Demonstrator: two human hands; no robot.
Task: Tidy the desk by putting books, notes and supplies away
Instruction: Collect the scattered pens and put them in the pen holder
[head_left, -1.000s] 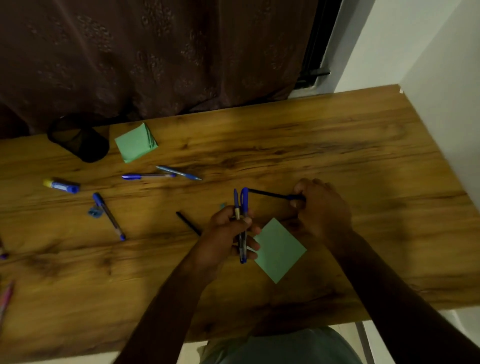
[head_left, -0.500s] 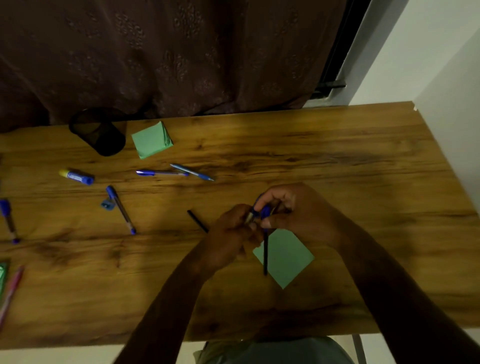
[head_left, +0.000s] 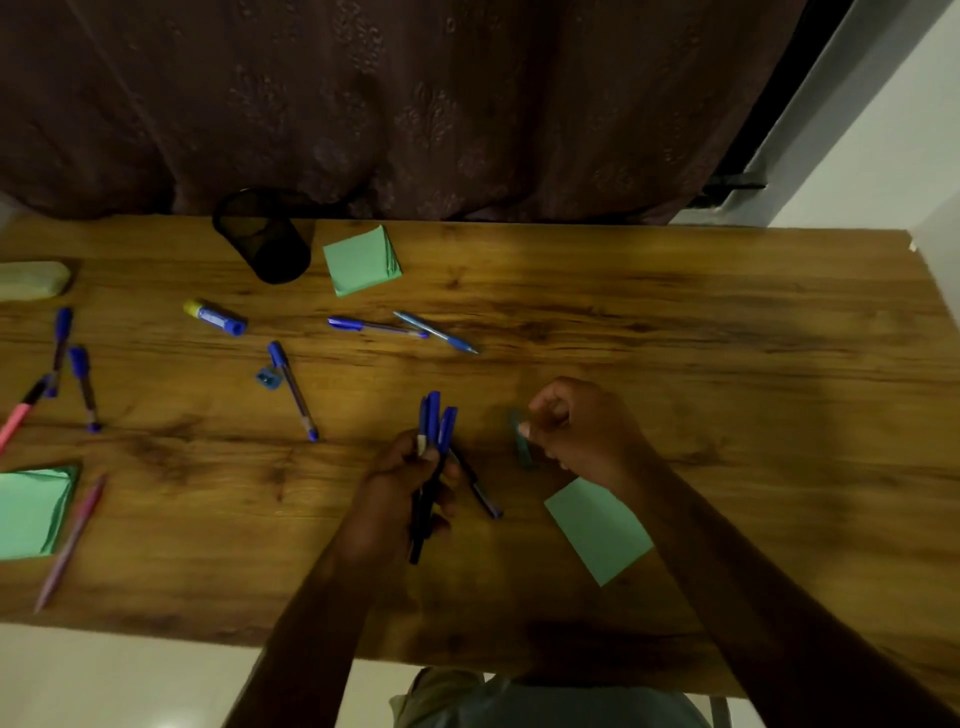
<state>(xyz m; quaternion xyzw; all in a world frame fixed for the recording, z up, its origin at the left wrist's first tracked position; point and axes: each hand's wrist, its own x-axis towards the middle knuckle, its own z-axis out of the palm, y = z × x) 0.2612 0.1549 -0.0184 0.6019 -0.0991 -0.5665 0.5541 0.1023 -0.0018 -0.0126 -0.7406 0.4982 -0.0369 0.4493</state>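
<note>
The left hand (head_left: 402, 483) is closed round a bundle of blue pens (head_left: 434, 415), caps up and away from the body. That looks like a collecting grip, adding each pen to the fist so they can all go away in one trip. One more dark pen (head_left: 480, 493) slants out below the fist, and it is unclear whether it is held or lying loose.

Just beside it, the right hand (head_left: 587, 431) has its fingers curled, with the thumb tip at a small teal piece (head_left: 521, 447). The piece is too blurred to show whether it is pinched or only touched. A green note (head_left: 597, 535) lies flat beside that forearm, likely left for later.

The desk (head_left: 727, 364) is dark-grained wood, bare on its right half. Further out on the left lie a pen (head_left: 293, 389) touching a sharpener (head_left: 268, 378), a crossed pair of pens (head_left: 374, 326) and a glue stick (head_left: 215, 317). More pens and a second green pad lie at the far left edge.

At the back stands a black mesh cup (head_left: 265, 249) (the probable home for the bundle), with a green pad (head_left: 361, 260) just beside it. A dark patterned curtain (head_left: 415, 104) hangs behind the desk. A pale wall (head_left: 893, 130) closes the right side.
</note>
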